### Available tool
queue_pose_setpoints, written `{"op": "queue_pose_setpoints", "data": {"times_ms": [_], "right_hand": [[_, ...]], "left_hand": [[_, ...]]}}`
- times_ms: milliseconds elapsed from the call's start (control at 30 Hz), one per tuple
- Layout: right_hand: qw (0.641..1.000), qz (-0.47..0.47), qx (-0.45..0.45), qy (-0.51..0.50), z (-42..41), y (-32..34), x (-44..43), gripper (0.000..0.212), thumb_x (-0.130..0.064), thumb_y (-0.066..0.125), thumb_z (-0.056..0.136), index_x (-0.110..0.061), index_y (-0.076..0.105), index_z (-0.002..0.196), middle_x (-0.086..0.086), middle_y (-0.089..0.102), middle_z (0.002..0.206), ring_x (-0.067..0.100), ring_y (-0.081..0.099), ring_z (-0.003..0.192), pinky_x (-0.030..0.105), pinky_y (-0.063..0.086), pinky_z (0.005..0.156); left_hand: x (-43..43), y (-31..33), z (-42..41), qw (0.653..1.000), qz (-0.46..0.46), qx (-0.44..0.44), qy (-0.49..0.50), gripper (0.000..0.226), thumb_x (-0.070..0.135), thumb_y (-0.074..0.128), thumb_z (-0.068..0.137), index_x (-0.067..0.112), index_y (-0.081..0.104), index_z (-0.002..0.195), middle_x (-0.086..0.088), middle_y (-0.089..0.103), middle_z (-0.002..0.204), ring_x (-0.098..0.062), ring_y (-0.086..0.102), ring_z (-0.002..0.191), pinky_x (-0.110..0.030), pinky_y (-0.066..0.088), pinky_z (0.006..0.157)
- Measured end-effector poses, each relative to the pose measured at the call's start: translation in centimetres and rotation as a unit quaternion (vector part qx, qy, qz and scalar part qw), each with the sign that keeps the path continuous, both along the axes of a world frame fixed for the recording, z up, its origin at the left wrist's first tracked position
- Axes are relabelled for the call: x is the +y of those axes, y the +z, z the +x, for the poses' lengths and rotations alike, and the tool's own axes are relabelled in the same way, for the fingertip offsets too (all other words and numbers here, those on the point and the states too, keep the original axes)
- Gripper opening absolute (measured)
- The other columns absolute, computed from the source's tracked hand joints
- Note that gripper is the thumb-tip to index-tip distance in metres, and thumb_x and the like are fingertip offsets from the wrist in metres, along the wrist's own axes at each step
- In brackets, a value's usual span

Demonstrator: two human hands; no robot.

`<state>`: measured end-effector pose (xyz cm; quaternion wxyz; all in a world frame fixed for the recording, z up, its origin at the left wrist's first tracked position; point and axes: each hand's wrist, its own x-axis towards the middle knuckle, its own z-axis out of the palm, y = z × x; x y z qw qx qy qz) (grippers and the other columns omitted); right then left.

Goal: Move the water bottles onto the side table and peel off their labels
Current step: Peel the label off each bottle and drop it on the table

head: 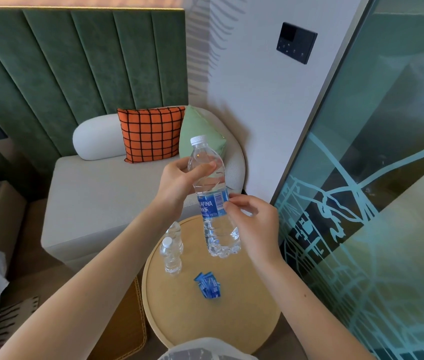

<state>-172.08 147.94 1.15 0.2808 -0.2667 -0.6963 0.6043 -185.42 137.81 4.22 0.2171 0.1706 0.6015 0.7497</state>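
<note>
My left hand [177, 183] grips the bottle [212, 196] by its clear upper part, holding it above the far edge of the side table [244, 307], long axis near upright, cap leaning slightly away and left. My right hand [255, 222] pinches the right edge of the blue label [212, 203] and is the hand nearer it. Two bare bottles [172, 253] and peeled labels [207, 285] sit on the table, so I judge the peel should run leftward around the bottle.
</note>
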Motion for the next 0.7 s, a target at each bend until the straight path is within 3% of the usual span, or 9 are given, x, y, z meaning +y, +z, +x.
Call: {"op": "queue_pose_setpoints", "data": {"times_ms": [67,133,267,433,700], "right_hand": [[1.000,0.012,0.004,-0.001,0.0,0.0,-0.3,0.006,-0.009,0.077,0.086,-0.015,0.077,0.085,-0.011,0.075,0.095,-0.002,0.069,0.088,0.007,0.050,0.072],[0.999,0.042,0.012,-0.009,0.1,-0.1,-0.6,0.009,-0.008,0.076,0.087,-0.017,0.075,0.086,-0.010,0.074,0.092,0.007,0.070,0.090,0.016,0.054,0.079],[0.992,0.118,0.039,-0.010,0.2,-0.6,-1.4,0.007,-0.001,0.075,0.086,-0.008,0.074,0.089,0.002,0.073,0.088,0.020,0.069,0.087,0.030,0.057,0.082],[0.979,0.188,0.083,-0.005,0.3,-1.0,-1.9,0.013,0.004,0.075,0.084,-0.007,0.071,0.088,0.003,0.071,0.085,0.016,0.069,0.080,0.027,0.057,0.076],[0.968,0.231,0.092,0.024,0.2,-1.1,-3.4,0.011,0.001,0.076,0.083,-0.009,0.072,0.086,-0.003,0.072,0.078,0.009,0.068,0.072,0.022,0.055,0.070]], "left_hand": [[0.0,0.0,0.0,1.000,0.001,-0.001,0.005,0.027,0.019,0.079,0.078,0.009,0.071,0.102,-0.005,0.079,0.091,-0.023,0.076,0.080,-0.023,0.058,0.064],[0.0,-0.1,0.0,1.000,-0.006,-0.003,0.019,0.035,0.024,0.081,0.072,0.009,0.072,0.102,-0.006,0.078,0.091,-0.024,0.076,0.081,-0.026,0.059,0.066],[0.1,-0.4,-0.3,0.998,-0.032,-0.003,0.051,0.027,0.020,0.084,0.074,0.013,0.073,0.097,-0.004,0.078,0.088,-0.022,0.076,0.078,-0.027,0.060,0.067],[0.3,-0.2,-0.5,0.997,-0.034,-0.009,0.069,0.021,0.017,0.084,0.074,0.013,0.073,0.091,0.000,0.078,0.080,-0.018,0.076,0.071,-0.019,0.056,0.058],[0.5,0.0,-1.0,0.995,-0.053,-0.015,0.080,0.023,0.019,0.087,0.070,0.013,0.074,0.089,-0.001,0.077,0.076,-0.018,0.076,0.071,-0.022,0.056,0.058]]}}
